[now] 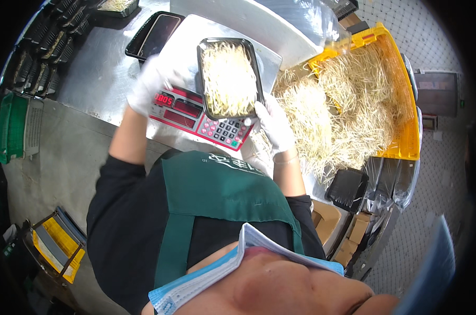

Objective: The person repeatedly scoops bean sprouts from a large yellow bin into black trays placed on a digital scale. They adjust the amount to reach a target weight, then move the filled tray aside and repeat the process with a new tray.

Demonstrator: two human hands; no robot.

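A black plastic tray (259, 84) filled with pale bean sprouts (229, 80) is over the metal platform of a digital scale (206, 27). My right hand (276, 125), in a white glove, grips the tray's near right corner, thumb on the rim. Whether the tray touches the platform I cannot tell. My left hand (148, 84), also gloved and blurred, is at the left side of the scale, apart from the tray, with nothing visible in it. Red digits glow on the scale's panel (178, 108), and its keypad (222, 130) lies below the tray.
Loose sprouts (308, 114) spill from a tipped yellow plastic crate (409, 134) at right. A black tray (347, 189) sits at their near edge. A dark-screened device lies in another black tray (159, 33). Filled trays (45, 51) are stacked at left. A white foam box (261, 23) stands behind the scale.
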